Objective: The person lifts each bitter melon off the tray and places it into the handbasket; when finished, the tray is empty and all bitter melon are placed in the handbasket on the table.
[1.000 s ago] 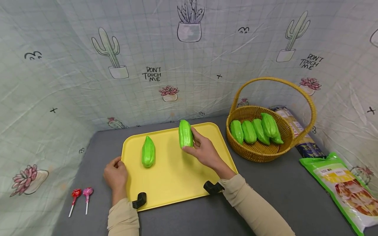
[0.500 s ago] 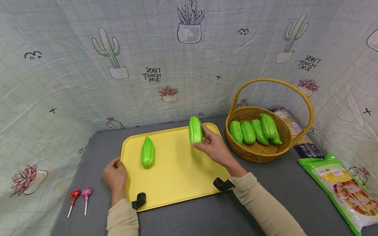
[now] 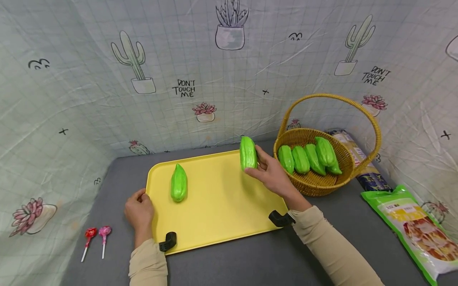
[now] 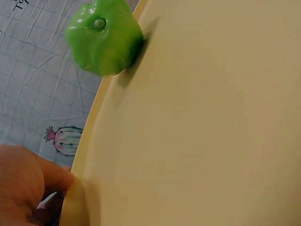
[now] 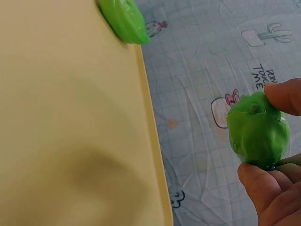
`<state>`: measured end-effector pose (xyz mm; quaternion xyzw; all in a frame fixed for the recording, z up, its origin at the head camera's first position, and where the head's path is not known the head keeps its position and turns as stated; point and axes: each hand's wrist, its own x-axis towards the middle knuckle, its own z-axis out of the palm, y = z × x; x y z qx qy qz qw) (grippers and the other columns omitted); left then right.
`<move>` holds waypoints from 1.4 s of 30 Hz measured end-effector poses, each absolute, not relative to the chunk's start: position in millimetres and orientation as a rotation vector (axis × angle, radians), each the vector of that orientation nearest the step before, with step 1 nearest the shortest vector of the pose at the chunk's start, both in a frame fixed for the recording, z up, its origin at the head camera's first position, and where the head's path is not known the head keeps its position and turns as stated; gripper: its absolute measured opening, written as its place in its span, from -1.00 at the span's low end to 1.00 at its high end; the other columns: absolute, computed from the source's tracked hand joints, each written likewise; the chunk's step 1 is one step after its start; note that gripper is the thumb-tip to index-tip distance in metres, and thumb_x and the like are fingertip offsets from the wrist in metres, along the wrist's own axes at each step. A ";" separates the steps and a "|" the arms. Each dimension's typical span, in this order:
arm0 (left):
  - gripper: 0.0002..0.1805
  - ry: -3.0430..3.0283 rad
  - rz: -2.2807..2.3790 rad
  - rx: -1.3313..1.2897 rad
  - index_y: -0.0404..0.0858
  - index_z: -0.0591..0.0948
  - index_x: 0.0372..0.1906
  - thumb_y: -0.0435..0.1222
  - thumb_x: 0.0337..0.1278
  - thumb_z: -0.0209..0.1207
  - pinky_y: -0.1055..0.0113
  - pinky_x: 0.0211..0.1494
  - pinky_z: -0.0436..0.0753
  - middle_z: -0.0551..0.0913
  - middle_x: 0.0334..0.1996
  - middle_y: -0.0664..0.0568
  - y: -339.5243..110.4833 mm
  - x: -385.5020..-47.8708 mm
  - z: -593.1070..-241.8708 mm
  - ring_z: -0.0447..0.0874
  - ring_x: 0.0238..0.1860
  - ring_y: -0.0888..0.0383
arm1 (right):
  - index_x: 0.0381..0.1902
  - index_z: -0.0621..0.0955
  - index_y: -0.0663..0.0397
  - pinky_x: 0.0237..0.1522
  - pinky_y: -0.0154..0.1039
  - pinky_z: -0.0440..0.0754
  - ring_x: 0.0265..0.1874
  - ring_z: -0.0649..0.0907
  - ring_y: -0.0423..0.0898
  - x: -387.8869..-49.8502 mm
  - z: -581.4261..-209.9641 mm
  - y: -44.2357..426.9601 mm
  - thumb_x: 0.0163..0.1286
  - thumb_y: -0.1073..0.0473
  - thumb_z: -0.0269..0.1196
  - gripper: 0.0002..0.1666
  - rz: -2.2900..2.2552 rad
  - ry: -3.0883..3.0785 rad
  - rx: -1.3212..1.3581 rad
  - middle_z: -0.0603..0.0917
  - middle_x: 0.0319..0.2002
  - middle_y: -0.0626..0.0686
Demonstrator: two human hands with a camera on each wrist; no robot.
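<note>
My right hand [image 3: 273, 174] holds a ridged green gourd [image 3: 248, 153] above the right part of the yellow tray [image 3: 207, 222]. In the right wrist view, the thumb is on one side of this gourd [image 5: 258, 134] and the fingers are on the other. Another green gourd [image 3: 179, 183] lies lengthwise near the tray's left side, its pointed tip toward the back. At the left rim, my left hand [image 3: 139, 210] grips the tray's edge with curled fingers; the left wrist view has a fingertip [image 4: 63, 179] against that rim.
A wicker basket [image 3: 304, 184] with a tall handle stands right of the tray, holding several green gourds [image 3: 301, 159]. Behind it lies a printed packet [image 3: 372, 178]; a green food bag [image 3: 411, 226] is at far right. Two lollipops [image 3: 90, 234] lie at left. Patterned cloth rises behind.
My right hand has carried the held gourd to the right and slightly toward the back, closer to the basket. The left hand stays at the tray's rim.
</note>
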<state>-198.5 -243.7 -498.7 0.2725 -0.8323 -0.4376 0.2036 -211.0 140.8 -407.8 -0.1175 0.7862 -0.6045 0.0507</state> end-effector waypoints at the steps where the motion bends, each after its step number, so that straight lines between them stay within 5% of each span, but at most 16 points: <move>1: -0.59 -2.324 -1.222 0.762 -0.42 0.67 0.15 -0.36 0.47 -0.08 -0.16 0.22 0.49 0.67 0.07 -0.40 -243.7 -198.7 -498.4 0.59 0.11 -0.33 | 0.65 -0.15 0.15 0.43 -0.02 0.40 0.57 0.25 0.16 -211.2 -407.5 143.7 0.46 0.18 0.30 0.10 -1.831 2.404 -0.361 -0.06 0.65 0.24; 29: -0.61 -2.323 -1.223 0.757 -0.43 0.67 0.14 -0.36 0.45 -0.07 -0.16 0.20 0.49 0.67 0.07 -0.40 -244.7 -199.1 -496.3 0.59 0.11 -0.33 | 0.66 -0.19 0.09 0.45 0.08 0.37 0.57 0.23 0.23 -217.9 -394.2 232.9 0.51 0.03 0.24 0.09 -1.507 2.625 -0.308 0.02 0.64 0.28; 42: -0.60 -2.332 -1.239 0.779 -0.42 0.66 0.16 -0.35 0.47 -0.08 -0.16 0.26 0.47 0.65 0.12 -0.40 -244.8 -198.9 -495.6 0.55 0.18 -0.33 | 0.66 -0.19 0.13 0.34 0.29 0.45 0.47 0.31 0.41 -217.9 -398.0 270.7 0.52 -0.10 0.21 0.11 -1.265 2.760 -0.211 0.11 0.57 0.43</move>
